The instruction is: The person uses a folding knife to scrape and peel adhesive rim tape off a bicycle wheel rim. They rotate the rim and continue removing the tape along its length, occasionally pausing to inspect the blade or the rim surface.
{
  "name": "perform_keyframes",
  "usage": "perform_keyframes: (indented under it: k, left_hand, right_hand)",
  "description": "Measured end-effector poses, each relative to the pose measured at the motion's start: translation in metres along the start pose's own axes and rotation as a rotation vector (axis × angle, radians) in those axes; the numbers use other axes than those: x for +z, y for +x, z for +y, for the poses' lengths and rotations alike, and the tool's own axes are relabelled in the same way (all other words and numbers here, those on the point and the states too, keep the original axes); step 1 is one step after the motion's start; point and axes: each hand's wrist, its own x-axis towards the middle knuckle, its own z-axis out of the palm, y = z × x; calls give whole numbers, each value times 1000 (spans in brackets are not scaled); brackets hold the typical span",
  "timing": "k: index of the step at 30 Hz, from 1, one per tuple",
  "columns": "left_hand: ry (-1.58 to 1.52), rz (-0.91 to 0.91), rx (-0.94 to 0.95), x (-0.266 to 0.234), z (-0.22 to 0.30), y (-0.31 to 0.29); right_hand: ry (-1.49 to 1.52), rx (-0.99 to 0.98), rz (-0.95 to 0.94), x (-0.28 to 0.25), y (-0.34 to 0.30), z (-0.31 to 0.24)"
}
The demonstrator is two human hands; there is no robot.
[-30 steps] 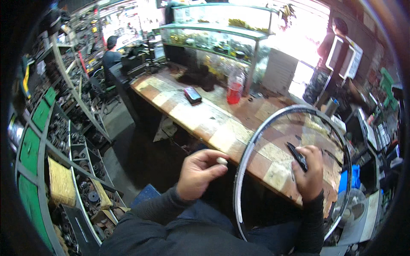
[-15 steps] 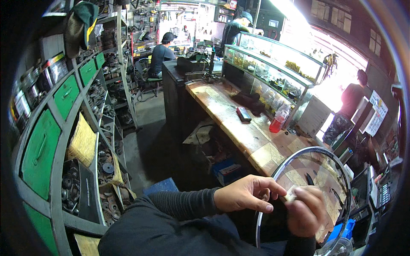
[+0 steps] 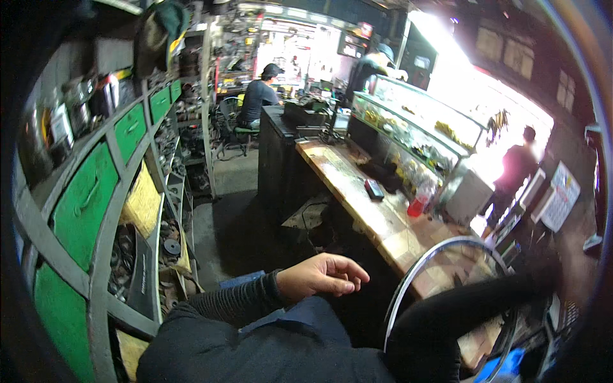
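My left hand (image 3: pixel 322 276) rests over my lap with its fingers loosely bent and apart; I see nothing in it. My right arm (image 3: pixel 472 305) reaches across to the far right, over a bare metal wheel rim (image 3: pixel 423 262). At the end of that arm my right hand (image 3: pixel 575 265) is smeared by motion, so its fingers and anything in them cannot be made out. The rim stands tilted against the near end of the wooden workbench (image 3: pixel 389 233), partly hidden behind my right sleeve.
On the bench are a dark handheld device (image 3: pixel 374 189) and a bottle of red liquid (image 3: pixel 418 203). A glass display case (image 3: pixel 415 121) stands behind. Green drawers (image 3: pixel 86 198) and parts shelves line the left. One person (image 3: pixel 260 101) sits at the back; two others stand farther off.
My hands have parted: the right swung far right, away from the small pale thing they held, no longer visible. My left hand drew back left and down. The view shifted slightly.
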Motion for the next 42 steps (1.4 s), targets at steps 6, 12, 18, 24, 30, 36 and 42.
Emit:
perform_keyframes:
  k: [6,12,18,24,30,36,42]
  left_hand:
    - [-37,-51,173,-15,0,-24]
    - [-232,-18,49,-37,-47,1]
    - [-131,-84,-147,-8,-94,50]
    - [68,8,-61,30,-145,93]
    - [-13,349,-2,41,-167,129]
    - [81,277,-134,37,-170,141]
    - [-76,160,-191,33,-169,141]
  right_hand:
    - [114,327,-284,82,-115,-21]
    - [92,313,-568,-64,-78,-13]
    - [-449,735,-896,-235,-98,-8]
    - [-922,789,-1070,-315,-102,0]
    - [-1057,763,-1183,-335,-119,7]
    - [-1041,694,-1394,-323,-130,15]
    - [-1219,514,-1579,-309,-147,34]
